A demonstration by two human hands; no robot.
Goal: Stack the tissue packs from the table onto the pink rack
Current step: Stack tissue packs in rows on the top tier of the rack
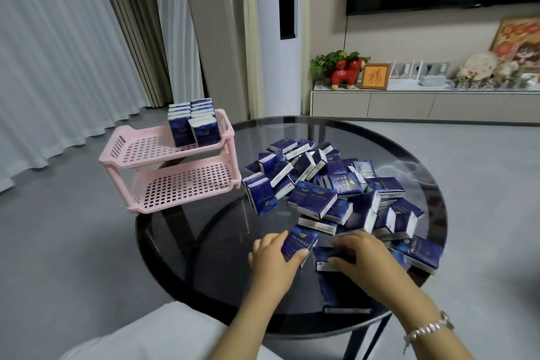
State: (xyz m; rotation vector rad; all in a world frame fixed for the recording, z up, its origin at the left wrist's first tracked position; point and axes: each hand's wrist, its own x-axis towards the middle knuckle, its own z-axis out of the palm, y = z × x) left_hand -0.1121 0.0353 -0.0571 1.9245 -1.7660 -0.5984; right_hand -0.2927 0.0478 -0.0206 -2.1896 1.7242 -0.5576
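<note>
Left hand [273, 254] around tissue pack [299, 242]

- The tissue packs [327, 184] are deep blue with white edges and pale lettering.
- The rack [175, 181] is pale pink, its 2 shelves pierced with a grid of small square holes.
- The round surface [210, 240] is dark smoked glass with a black rim.
- The curtains [58, 52] are white with fine vertical folds.
- The horse figure [346, 74] on the cabinet is red.
- The bracelet [429, 330] is silver.
</note>
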